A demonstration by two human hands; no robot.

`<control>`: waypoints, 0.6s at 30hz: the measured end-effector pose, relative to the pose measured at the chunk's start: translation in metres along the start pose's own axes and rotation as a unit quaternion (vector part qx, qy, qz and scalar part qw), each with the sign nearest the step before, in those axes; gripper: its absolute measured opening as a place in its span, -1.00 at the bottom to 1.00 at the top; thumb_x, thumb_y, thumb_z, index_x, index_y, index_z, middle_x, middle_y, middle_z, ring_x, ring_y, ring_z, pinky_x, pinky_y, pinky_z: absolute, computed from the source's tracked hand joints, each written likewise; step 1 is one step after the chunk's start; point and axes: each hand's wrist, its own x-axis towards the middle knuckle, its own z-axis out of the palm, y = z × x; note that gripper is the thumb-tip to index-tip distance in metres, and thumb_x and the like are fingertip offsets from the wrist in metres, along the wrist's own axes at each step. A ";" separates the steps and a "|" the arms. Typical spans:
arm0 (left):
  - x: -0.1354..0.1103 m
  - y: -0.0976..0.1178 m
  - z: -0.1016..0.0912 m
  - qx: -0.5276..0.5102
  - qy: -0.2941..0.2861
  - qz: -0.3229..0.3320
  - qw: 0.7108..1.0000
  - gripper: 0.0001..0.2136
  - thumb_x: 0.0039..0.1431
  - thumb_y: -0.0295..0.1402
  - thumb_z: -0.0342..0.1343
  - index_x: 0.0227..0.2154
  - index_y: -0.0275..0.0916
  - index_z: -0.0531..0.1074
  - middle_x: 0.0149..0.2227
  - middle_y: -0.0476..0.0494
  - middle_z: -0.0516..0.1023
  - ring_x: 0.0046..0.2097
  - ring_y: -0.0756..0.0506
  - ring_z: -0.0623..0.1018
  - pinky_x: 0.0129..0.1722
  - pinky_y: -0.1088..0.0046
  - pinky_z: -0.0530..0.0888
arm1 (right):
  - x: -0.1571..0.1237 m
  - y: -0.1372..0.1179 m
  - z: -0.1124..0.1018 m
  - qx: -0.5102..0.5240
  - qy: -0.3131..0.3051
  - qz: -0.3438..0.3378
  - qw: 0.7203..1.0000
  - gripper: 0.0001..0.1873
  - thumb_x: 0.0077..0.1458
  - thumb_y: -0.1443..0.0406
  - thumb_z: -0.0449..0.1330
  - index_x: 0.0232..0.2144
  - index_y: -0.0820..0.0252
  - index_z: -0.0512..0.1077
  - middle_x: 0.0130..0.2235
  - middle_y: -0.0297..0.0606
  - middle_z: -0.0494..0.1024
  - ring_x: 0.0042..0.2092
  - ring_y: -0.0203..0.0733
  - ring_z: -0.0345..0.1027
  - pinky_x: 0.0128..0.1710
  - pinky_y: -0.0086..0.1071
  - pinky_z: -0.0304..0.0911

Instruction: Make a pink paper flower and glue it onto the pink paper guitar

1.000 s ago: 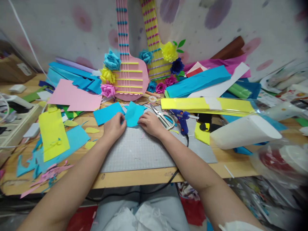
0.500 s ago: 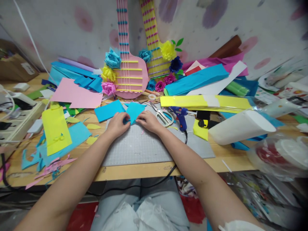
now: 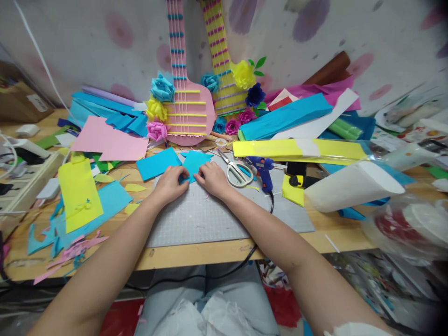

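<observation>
A small piece of blue paper lies at the back of the grey cutting mat. My left hand is closed on its lower left edge, fingers curled round and thumb pressed in. At the lower right edge, my right hand pinches the paper between thumb and fingers; the exact grip is partly hidden. Another blue sheet lies just behind my left hand. Scissors with white handles rest right of my right hand, and a blue glue gun lies beyond them.
A pink paper guitar and a yellow one, both with paper flowers, lean on the wall. Yellow paper and scraps cover the left side. A wrapped yellow roll and a white roll lie to the right.
My right hand has drawn back slightly toward me along the paper's edge. The left hand keeps its hold, and the view has shifted a little.
</observation>
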 end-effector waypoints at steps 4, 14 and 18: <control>0.000 -0.002 0.001 0.011 -0.006 0.009 1.000 -0.87 -0.01 -0.38 0.02 -0.34 -0.21 0.36 -0.33 -0.13 0.45 -0.22 -0.14 0.36 -0.20 0.33 0.31 | 0.000 0.000 0.003 -0.010 0.010 0.001 1.000 -0.76 0.12 0.16 0.09 -0.38 0.23 0.40 -0.31 -0.15 0.42 -0.20 -0.13 0.19 -0.24 -0.32 0.07; 0.000 -0.001 0.001 0.000 -0.007 0.016 1.000 -0.76 -0.02 -0.45 -0.03 -0.25 -0.18 0.40 -0.34 -0.11 0.45 -0.23 -0.13 0.38 -0.19 0.33 0.30 | 0.000 0.000 0.006 -0.014 0.024 0.007 1.000 -0.76 0.11 0.15 0.10 -0.40 0.22 0.39 -0.33 -0.15 0.41 -0.23 -0.12 0.20 -0.25 -0.31 0.08; 0.003 0.002 0.003 0.014 0.004 -0.005 1.000 -0.82 0.08 -0.35 -0.06 -0.33 -0.19 0.43 -0.39 -0.12 0.45 -0.25 -0.14 0.37 -0.20 0.31 0.28 | 0.000 0.000 0.006 -0.018 0.023 0.007 1.000 -0.76 0.10 0.15 0.11 -0.40 0.22 0.39 -0.33 -0.15 0.41 -0.23 -0.12 0.20 -0.26 -0.31 0.08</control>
